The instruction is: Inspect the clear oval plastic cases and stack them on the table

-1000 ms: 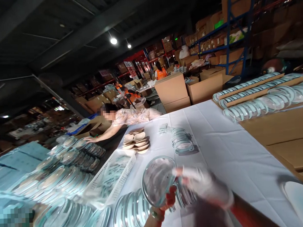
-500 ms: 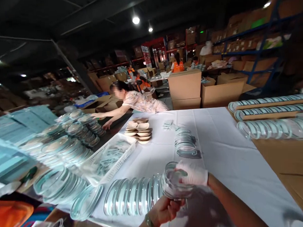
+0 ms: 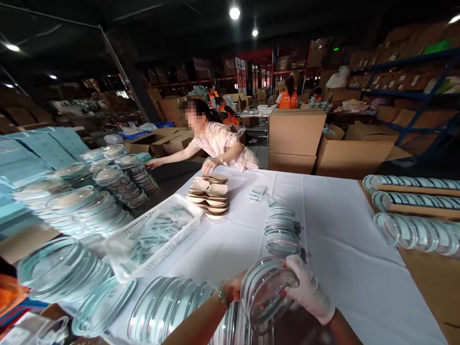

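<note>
The right hand, in a white glove, grips a round glass dish by its right edge, thumb and fingers pinching the rim. The dish is held tilted over the near side of the white-covered counter, above the right end of a row of similar glass dishes standing on edge. The left hand, bare, with a bracelet at the wrist, is at the left edge of the held dish; its fingertips are hidden there, so I cannot tell whether they pinch it.

Beyond the dish, a shorter row of round dishes lies on the counter, with small white packets just past it. To the left stand stacked tan bowls, and nearer, a white plastic basket holding pale flat packets. More glass dishes are piled at the far left; on the right, others stand in rows on cardboard. Across the counter, a co-worker in a patterned top leans over, one arm stretched toward the piled dishes.
</note>
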